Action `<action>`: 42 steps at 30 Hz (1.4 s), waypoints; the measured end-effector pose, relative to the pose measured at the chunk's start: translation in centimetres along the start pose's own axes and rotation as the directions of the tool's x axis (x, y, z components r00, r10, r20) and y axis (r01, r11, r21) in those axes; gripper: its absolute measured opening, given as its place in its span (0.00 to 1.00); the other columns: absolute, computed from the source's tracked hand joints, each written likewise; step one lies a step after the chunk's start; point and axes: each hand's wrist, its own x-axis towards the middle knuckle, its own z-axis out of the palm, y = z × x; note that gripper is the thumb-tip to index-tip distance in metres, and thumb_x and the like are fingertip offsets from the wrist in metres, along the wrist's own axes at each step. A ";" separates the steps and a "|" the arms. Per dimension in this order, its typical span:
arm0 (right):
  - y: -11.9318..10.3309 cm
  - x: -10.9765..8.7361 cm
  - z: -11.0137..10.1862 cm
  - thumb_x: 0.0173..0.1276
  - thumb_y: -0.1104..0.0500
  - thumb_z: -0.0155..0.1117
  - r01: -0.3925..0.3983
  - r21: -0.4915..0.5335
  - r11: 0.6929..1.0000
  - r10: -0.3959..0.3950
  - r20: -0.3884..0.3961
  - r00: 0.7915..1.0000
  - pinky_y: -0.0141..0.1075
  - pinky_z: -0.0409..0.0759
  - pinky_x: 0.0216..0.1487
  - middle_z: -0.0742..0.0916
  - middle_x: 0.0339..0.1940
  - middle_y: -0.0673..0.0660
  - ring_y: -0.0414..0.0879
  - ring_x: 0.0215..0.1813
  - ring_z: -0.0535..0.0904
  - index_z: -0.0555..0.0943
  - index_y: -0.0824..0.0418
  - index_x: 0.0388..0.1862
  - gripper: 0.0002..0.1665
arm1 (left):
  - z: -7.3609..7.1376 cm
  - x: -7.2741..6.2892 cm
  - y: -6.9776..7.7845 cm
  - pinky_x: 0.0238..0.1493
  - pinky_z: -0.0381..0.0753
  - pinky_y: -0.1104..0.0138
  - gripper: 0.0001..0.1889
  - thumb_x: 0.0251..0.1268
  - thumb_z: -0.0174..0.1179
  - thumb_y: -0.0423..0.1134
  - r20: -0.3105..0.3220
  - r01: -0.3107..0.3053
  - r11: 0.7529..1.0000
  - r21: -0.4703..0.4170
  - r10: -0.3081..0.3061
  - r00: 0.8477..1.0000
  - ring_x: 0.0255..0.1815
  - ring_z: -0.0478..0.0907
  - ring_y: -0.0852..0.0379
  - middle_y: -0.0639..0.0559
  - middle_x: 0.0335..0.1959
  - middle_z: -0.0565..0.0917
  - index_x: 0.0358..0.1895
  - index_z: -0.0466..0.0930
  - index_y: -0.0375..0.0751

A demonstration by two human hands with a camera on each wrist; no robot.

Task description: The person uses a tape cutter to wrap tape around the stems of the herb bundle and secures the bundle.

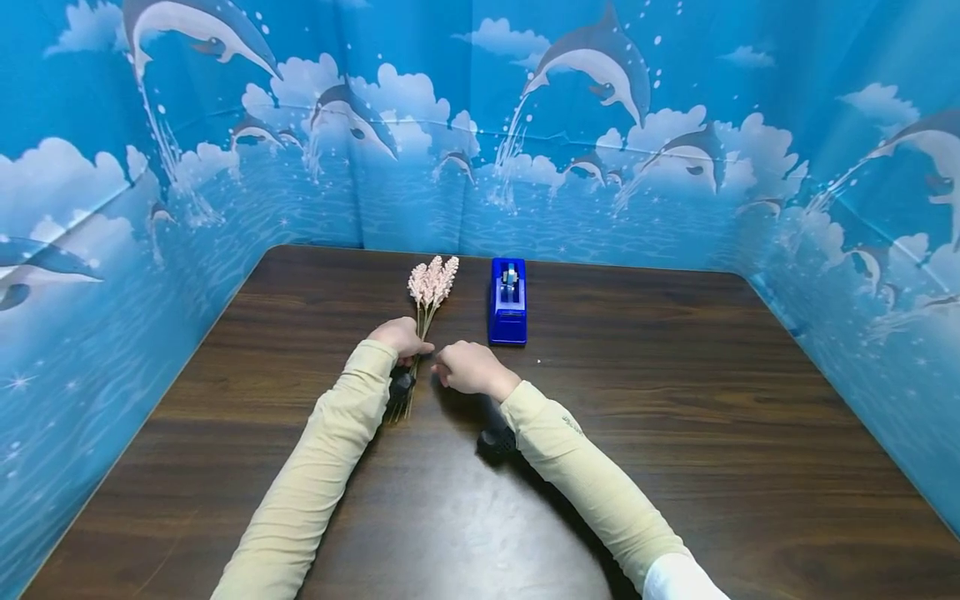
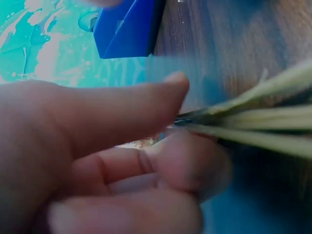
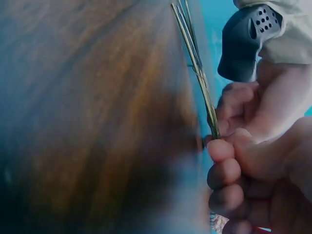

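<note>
My left hand (image 1: 399, 338) pinches the thin stems (image 3: 201, 85) of a bunch of pale pink flowers (image 1: 432, 282) between thumb and fingers. The flower heads point to the back of the table, and the cut ends come toward me below the hand. A dark band (image 2: 185, 121) shows on the stems right at the left fingertips. Just to the right, my right hand (image 1: 471, 367) has curled fingers, thumb against index finger. In the right wrist view its fingertips overlap the stems; I cannot tell whether something thin is between them.
A blue tape dispenser (image 1: 508, 317) stands behind the right hand on the dark wooden table (image 1: 675, 417). Each wrist wears a black camera, the right one (image 1: 495, 443) low over the tabletop. A blue dolphin-print curtain (image 1: 420, 200) borders the table at the back and sides.
</note>
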 end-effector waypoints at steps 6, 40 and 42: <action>0.1 0.1 0.4 0.70 0.62 0.55 -0.013 -0.002 1.000 0.013 -0.064 0.998 0.41 0.76 0.31 0.83 0.25 0.52 0.48 0.30 0.79 0.75 0.55 0.21 0.14 | 0.1 0.6 0.3 0.21 0.66 0.71 0.20 0.69 0.53 0.39 -0.042 -0.053 0.997 -0.052 0.050 0.998 0.11 0.66 0.62 0.58 0.07 0.70 0.15 0.73 0.42; 5.2 -2.0 -3.4 0.77 0.60 0.47 0.029 0.409 0.912 0.126 -0.346 0.930 0.33 0.71 0.33 0.83 0.30 0.61 0.44 0.28 0.74 0.77 0.62 0.37 0.12 | -0.2 -1.3 5.4 0.21 0.81 0.71 0.08 0.72 0.52 0.33 -0.404 -0.411 0.221 -0.884 0.081 0.911 0.12 0.79 0.63 0.54 0.12 0.80 0.34 0.70 0.30; 5.9 -2.6 -3.7 0.77 0.60 0.46 0.054 0.377 0.925 0.080 -0.332 0.940 0.34 0.71 0.33 0.84 0.32 0.63 0.45 0.29 0.75 0.76 0.61 0.37 0.12 | -0.2 -1.6 5.5 0.22 0.81 0.71 0.11 0.73 0.51 0.34 -0.343 -0.363 0.235 -0.901 0.124 0.931 0.13 0.80 0.63 0.53 0.13 0.80 0.37 0.72 0.26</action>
